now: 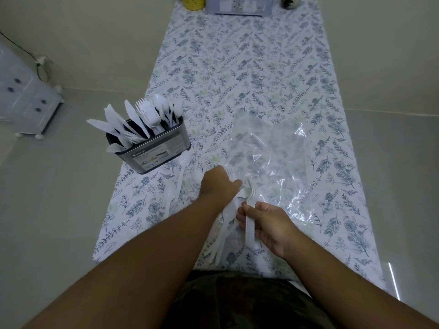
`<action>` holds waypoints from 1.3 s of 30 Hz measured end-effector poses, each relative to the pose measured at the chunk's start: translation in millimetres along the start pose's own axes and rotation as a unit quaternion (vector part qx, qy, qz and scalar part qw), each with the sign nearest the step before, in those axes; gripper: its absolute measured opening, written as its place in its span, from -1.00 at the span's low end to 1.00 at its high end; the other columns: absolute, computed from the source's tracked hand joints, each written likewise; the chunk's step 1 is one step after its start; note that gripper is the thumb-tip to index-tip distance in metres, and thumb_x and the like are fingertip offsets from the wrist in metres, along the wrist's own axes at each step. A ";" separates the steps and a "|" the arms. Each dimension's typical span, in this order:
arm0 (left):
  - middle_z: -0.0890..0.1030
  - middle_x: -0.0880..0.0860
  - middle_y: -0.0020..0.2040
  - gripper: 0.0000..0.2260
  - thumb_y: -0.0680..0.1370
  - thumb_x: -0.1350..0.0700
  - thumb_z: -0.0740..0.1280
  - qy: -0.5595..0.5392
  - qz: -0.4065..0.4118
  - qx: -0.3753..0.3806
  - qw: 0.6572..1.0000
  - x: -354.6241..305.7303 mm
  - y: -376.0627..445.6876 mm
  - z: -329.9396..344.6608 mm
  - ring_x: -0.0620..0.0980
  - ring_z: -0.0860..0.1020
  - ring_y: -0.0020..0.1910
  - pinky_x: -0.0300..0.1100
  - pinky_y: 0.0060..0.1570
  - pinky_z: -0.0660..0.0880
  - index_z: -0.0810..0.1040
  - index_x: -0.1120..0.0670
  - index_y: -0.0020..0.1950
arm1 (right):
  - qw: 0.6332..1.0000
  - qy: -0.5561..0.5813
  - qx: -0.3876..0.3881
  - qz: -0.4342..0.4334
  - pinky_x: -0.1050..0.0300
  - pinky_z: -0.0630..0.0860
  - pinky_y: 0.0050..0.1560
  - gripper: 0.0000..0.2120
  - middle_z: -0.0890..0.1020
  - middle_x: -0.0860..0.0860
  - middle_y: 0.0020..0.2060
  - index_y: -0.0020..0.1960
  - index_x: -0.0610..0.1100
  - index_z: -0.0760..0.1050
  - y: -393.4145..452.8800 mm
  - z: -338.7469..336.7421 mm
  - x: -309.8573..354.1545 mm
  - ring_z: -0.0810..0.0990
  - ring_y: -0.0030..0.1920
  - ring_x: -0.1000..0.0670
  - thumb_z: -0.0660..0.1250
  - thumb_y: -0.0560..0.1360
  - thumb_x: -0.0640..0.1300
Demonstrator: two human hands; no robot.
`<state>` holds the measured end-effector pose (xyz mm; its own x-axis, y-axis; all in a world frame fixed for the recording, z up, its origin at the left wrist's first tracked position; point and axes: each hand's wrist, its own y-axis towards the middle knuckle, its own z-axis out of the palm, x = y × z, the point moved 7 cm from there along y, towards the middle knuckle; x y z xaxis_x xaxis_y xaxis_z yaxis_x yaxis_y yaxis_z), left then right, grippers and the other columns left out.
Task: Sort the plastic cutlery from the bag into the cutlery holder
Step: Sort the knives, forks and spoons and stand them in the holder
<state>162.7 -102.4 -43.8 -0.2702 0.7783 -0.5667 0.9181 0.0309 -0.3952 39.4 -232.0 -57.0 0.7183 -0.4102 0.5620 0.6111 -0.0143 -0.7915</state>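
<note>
The right hand (266,224) pinches a stack of white forks (249,210) between thumb and fingers, their long axis running away from the person, tines at the far end, handles toward the body. The left hand (217,181), knuckles up and fingers curled, closes on another fork (230,173) whose tines also point away. Just under the two hands more white cutlery (222,236) lies on the cloth, handles angled toward the near left.

Left of the left hand two spoons (177,184) lie loose, bowls pointing away. Beyond them the holder (156,150) stands at the cloth's left edge, with knives, forks and spoons upright inside, working ends up. The clear bag (273,148) lies flat beyond the hands, slightly right.

A floral cloth (237,67) covers a long table running away from the person, over a pale floor. Both forearms reach forward and converge over the near end.
</note>
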 end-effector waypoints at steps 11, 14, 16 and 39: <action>0.52 -0.03 -0.28 -0.80 0.33 0.23 0.48 -0.025 0.023 -0.020 0.999 -2.3 -3.6 10.0 -0.11 0.45 -0.33 -0.29 -0.41 0.29 0.47 0.07 -0.27 | 1.000 0.012 -0.018 -0.007 -0.08 0.67 0.08 -0.89 0.74 -0.23 0.02 0.01 -0.29 0.62 6.5 -18.9 4.8 0.75 0.03 -0.12 0.44 0.56 -0.23; 0.56 -0.05 -0.32 -0.83 0.34 0.23 0.51 -0.063 0.027 -0.020 0.997 3.6 -3.2 12.0 -0.13 0.48 -0.34 -0.33 -0.42 0.30 0.53 0.10 -0.29 | 1.000 0.005 -0.016 -0.015 -0.04 0.67 0.04 -0.83 0.74 -0.23 0.01 0.05 -0.33 0.59 9.0 -15.3 11.0 0.75 0.04 -0.13 0.44 0.57 -0.22; 0.58 -0.07 -0.33 -0.88 0.34 0.25 0.51 -0.099 0.027 -0.028 0.994 7.8 -2.5 9.0 -0.13 0.52 -0.34 -0.35 -0.39 0.35 0.59 0.13 -0.25 | 1.000 0.007 -0.017 -0.022 -0.06 0.67 0.06 -0.84 0.74 -0.23 0.02 0.04 -0.33 0.59 10.3 -12.8 14.6 0.74 0.05 -0.13 0.44 0.57 -0.22; 0.70 -0.02 -0.17 -0.91 0.52 0.24 0.44 -0.287 0.093 0.004 0.954 -1.4 -53.6 -11.0 -0.14 0.68 -0.19 -0.34 -0.21 0.59 0.67 0.08 -0.02 | 0.997 -0.033 0.012 -0.068 -0.17 0.66 0.08 -0.80 0.73 -0.27 -0.10 -0.22 -0.19 0.56 2.5 8.7 33.2 0.74 -0.02 -0.24 0.44 0.56 -0.17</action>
<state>117.1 -98.3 -13.9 -0.2194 0.2995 -0.9285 0.9639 -0.0804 -0.2537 67.6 -237.7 -38.2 0.6477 -0.3442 0.6797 0.7118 -0.0446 -0.7009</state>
